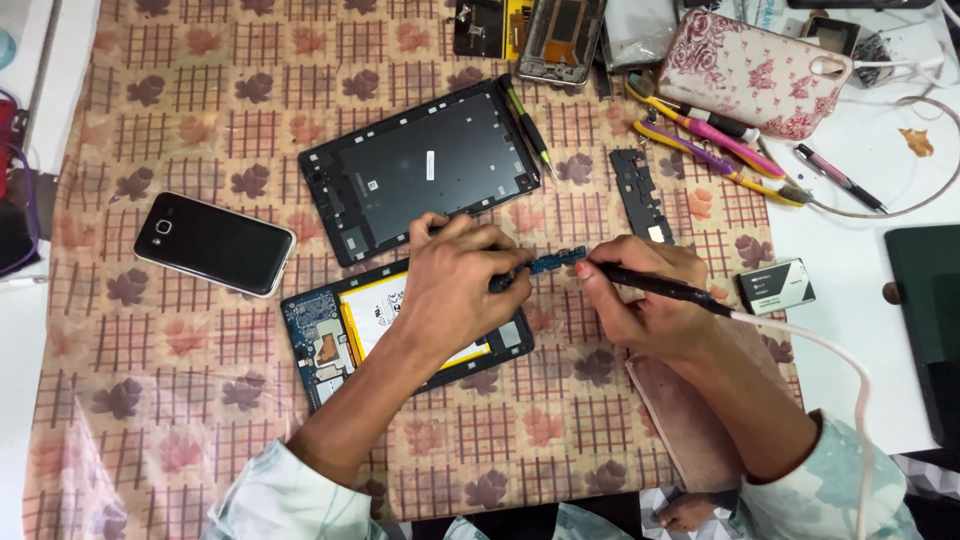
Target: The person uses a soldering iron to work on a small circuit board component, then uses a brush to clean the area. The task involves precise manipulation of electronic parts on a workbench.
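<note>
The left hand (455, 285) covers the middle of the opened tablet with its yellow battery (400, 325). The dark flat slab (930, 320) runs off the right edge. Parts on the small blue circuit strip (558, 262) are too tiny to tell.

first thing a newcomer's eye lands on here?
Dead centre: the left hand pinches a small blue circuit board while the right hand holds a black corded tool to its end. Beneath lies an opened tablet; its black back cover sits above it.

Glossy black phone (214, 243), matt patterned cloth (150, 400)
</note>
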